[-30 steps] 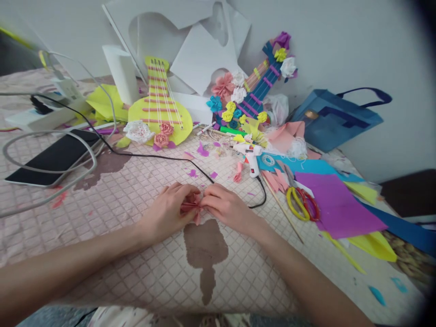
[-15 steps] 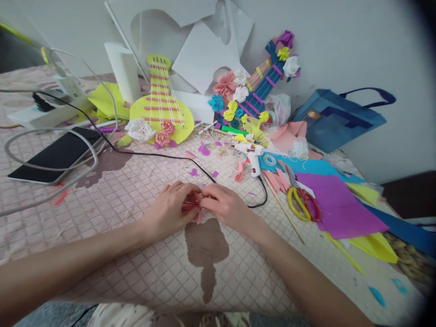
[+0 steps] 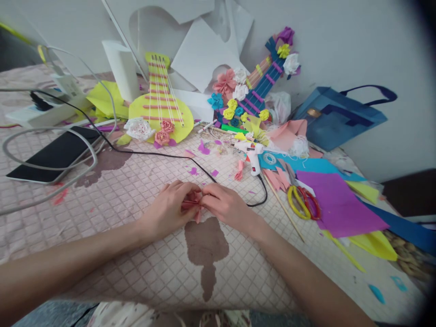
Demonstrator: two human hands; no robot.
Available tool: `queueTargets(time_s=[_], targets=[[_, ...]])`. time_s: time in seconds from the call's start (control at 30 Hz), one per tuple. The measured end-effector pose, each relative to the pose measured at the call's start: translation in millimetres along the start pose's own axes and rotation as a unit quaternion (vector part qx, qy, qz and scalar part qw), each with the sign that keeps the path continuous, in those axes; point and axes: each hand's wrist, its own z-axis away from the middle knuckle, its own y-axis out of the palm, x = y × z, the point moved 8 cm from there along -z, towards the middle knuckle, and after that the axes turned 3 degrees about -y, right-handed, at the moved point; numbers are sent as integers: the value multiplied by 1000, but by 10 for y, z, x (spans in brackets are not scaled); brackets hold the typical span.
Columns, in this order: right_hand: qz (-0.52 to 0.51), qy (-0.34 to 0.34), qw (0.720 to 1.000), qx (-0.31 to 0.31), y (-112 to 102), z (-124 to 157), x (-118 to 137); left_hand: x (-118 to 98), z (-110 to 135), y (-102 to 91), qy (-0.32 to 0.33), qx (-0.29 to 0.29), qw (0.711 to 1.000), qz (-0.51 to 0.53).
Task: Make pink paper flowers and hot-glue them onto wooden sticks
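A small piece of pink crepe paper (image 3: 191, 205) is pinched between my two hands above the quilted cloth, partly hidden by the fingers. My left hand (image 3: 174, 204) is closed around its left side. Thumb and fingers of my right hand (image 3: 225, 205) press together on its right edge. Beyond the hands lie a gathered pink paper strip (image 3: 239, 170) and a white glue gun (image 3: 251, 154). Scissors with yellow and red handles (image 3: 304, 202) rest to the right, beside a thin wooden stick (image 3: 284, 208).
Behind stand a yellow paper lute (image 3: 161, 106) and a blue flower-covered guitar (image 3: 262, 97). A black cord (image 3: 153, 154) crosses the table past a dark tablet (image 3: 56, 154). Purple paper (image 3: 340, 204) and a blue bag (image 3: 340, 118) are at the right.
My hands keep their grip on the pink paper with hardly any movement. The whole view has shifted very slightly.
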Motion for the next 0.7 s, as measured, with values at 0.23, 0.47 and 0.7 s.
queueTargets(time_s=[0.23, 0.47, 0.7], targets=[[-214, 120, 968, -44, -80, 39, -143, -4, -5, -5, 1, -1, 1000, -4], [-530, 246, 807, -86, 63, 178, -309, -7, -3, 1, -2, 3, 1000, -6], [-391, 223, 832, -324, -617, 382, -512, 4, 3, -3, -19, 8, 1000, 3]])
